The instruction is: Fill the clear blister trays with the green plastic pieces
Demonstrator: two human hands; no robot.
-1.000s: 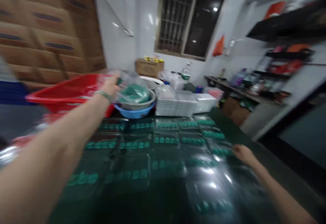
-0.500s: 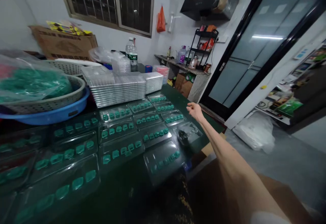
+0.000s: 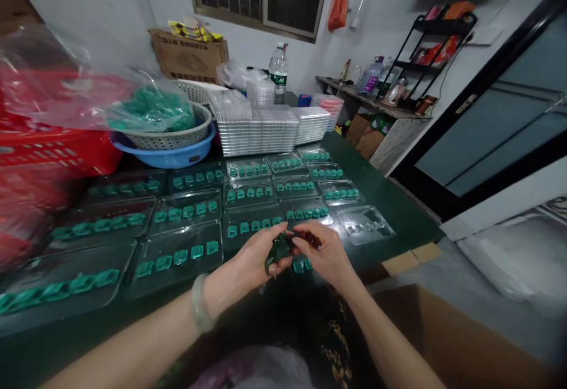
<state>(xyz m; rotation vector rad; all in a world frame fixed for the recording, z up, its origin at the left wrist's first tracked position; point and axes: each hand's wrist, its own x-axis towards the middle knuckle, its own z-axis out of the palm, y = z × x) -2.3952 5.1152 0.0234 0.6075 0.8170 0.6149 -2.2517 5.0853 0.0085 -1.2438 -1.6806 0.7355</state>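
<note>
One left hand (image 3: 253, 261) holds one green clump (image 3: 280, 248) — one right hand (image 3: 326, 253) alongside.

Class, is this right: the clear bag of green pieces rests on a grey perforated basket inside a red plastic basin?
The plastic basin is blue, not red, in the head view; the clear bag does rest on the basket inside it.

- Left forearm (image 3: 133, 334) slants in from the near left — left hand (image 3: 257, 256) half-curled, thumb (image 3: 278, 229) uppermost.
- Right forearm (image 3: 390, 327) reaches from the near right; right hand (image 3: 325, 252) bent inward, fingers (image 3: 305, 242) bunched — close beside the left hand.
</note>
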